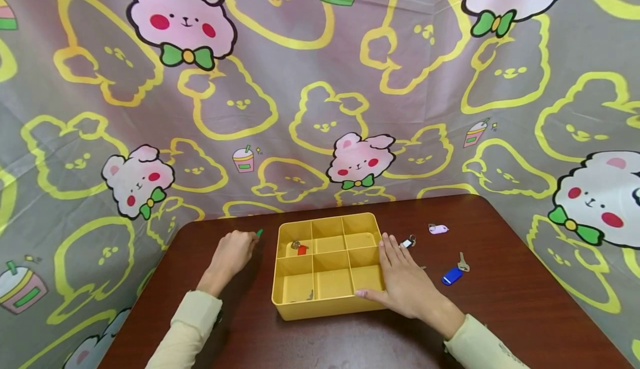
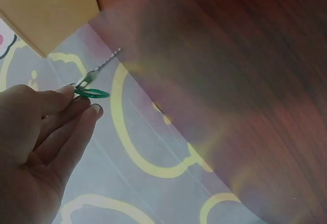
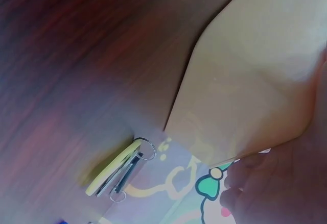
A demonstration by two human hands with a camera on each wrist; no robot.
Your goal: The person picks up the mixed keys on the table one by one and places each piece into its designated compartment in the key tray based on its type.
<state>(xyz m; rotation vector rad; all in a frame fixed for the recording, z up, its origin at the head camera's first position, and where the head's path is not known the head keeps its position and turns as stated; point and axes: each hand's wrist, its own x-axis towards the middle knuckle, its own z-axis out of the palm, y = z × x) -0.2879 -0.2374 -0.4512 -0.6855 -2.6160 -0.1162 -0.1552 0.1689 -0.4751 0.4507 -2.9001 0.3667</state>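
Observation:
My left hand [image 1: 234,255], to the left of the yellow divided box [image 1: 330,304], pinches a key with a green tag [image 1: 259,232]. In the left wrist view the silver key [image 2: 104,61] points up and away from the fingertips, a green loop beside it. My right hand [image 1: 407,285] rests along the box's right wall, fingers straight, thumb over the front rim. A red-tagged key [image 1: 301,250] lies in the back left compartment. Another key [image 1: 310,295] is in the front left one, partly hidden by the wall.
On the brown table [image 1: 505,302] right of the box lie a blue-tagged key [image 1: 452,275], a pale pink tag [image 1: 439,229] and a white-and-black tag [image 1: 409,242] with a ring. A patterned cloth [image 1: 300,135] hangs behind the table. The right wrist view shows a yellow-tagged key [image 3: 115,168].

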